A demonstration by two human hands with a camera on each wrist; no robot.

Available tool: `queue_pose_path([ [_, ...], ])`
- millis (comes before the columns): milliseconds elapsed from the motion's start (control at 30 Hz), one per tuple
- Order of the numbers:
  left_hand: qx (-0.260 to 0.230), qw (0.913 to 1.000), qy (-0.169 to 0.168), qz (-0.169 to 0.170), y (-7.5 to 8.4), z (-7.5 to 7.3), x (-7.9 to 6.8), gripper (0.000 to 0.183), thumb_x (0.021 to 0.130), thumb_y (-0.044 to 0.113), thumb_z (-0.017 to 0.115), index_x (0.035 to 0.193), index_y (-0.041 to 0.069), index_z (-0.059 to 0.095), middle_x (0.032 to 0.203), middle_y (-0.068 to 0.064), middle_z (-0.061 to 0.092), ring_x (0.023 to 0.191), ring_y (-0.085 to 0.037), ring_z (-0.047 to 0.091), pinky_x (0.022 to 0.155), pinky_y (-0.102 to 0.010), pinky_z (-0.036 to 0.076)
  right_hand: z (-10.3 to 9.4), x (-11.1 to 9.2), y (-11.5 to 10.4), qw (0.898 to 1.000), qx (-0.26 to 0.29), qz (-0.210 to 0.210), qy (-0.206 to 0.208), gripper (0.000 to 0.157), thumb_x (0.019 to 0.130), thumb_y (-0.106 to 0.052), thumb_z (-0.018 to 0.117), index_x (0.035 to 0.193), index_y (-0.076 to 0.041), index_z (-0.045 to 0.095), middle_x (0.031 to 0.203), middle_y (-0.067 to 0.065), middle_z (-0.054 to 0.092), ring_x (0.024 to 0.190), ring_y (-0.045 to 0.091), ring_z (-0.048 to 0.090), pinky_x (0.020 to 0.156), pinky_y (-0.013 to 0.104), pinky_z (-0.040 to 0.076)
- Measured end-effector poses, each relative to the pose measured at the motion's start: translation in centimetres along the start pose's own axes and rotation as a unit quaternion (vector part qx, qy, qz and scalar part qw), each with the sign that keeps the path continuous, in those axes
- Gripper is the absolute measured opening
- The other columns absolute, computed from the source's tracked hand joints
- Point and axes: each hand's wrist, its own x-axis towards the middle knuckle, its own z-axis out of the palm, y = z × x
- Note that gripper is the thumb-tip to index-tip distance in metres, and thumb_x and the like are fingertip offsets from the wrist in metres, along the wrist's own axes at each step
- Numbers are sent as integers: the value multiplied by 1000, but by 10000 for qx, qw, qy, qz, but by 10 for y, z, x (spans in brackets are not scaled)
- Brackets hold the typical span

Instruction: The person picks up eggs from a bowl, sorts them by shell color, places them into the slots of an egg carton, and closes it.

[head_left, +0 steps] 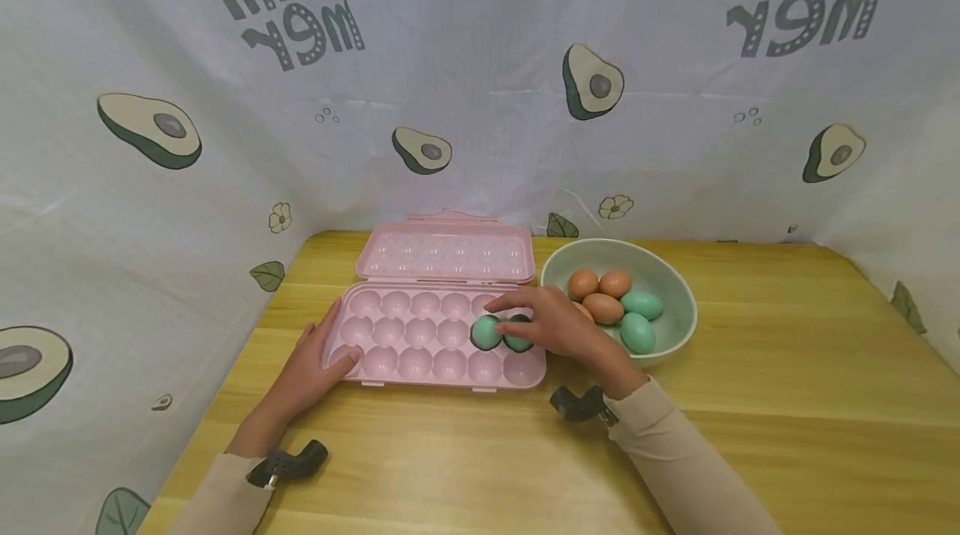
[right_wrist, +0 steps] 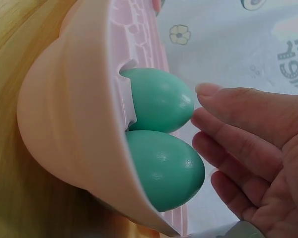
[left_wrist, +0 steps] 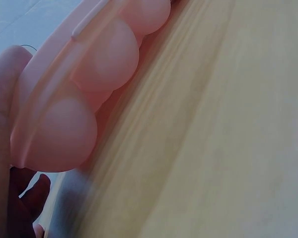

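A pink plastic egg carton (head_left: 418, 349) lies open, its cups in three rows. Two green eggs sit side by side in the middle row at the right end: one egg (head_left: 487, 334) in the fifth cup, the other egg (head_left: 519, 342) in the end cup, partly under my right hand (head_left: 558, 322). In the right wrist view, the thumb and fingertips are right at the tip of the farther egg (right_wrist: 161, 99), with the fingers loosely bent around no object. My left hand (head_left: 311, 364) grips the carton's left end, thumb over the rim and fingers along the side.
Just right of the carton stands a pale green bowl (head_left: 678, 327) with several brown eggs (head_left: 602, 308) and two green eggs (head_left: 638, 333). The carton's lid (head_left: 446, 253) lies folded back behind. A printed curtain (head_left: 480, 85) hangs along the wooden table's (head_left: 450, 452) back edge.
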Motion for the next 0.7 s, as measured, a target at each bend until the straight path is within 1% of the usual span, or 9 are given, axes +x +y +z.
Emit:
queue_pose_path([
  [100,23,10000,-2,-21,0,0,-1,84,88,37,63,155,13,18,149,-28,33,138,-54,16,110,-67,16,1,-1,0,10000,69,-9,22,32,87,-21,73,116,-11,71,112,-4,70,110,14,62,92,39,51],
  [267,8,10000,-30,-47,-2,1,-1,84,88,38,63,156,14,17,150,-27,33,138,-55,15,108,-69,17,0,-3,1,9994,355,0,32,31,87,-21,73,116,-9,71,112,-3,70,112,15,61,94,42,50],
  [433,22,10000,-51,-41,-2,1,-3,84,89,38,62,156,14,17,150,-27,32,138,-56,14,107,-70,17,0,-3,4,9987,491,137,43,30,88,-22,72,115,-10,71,112,-4,70,112,15,61,94,43,50],
  [567,25,10000,-47,-30,0,0,0,84,89,39,62,156,15,17,151,-26,31,138,-55,14,108,-69,16,-4,-2,4,9983,505,233,158,29,87,-22,72,115,-11,72,112,-4,70,114,16,60,94,44,50],
  [700,45,10000,-57,-67,0,0,0,85,89,39,62,156,15,16,150,-27,32,138,-55,14,108,-69,16,-9,-4,1,9974,590,354,206,30,88,-25,71,116,-13,71,114,-4,69,115,16,58,98,44,47],
])
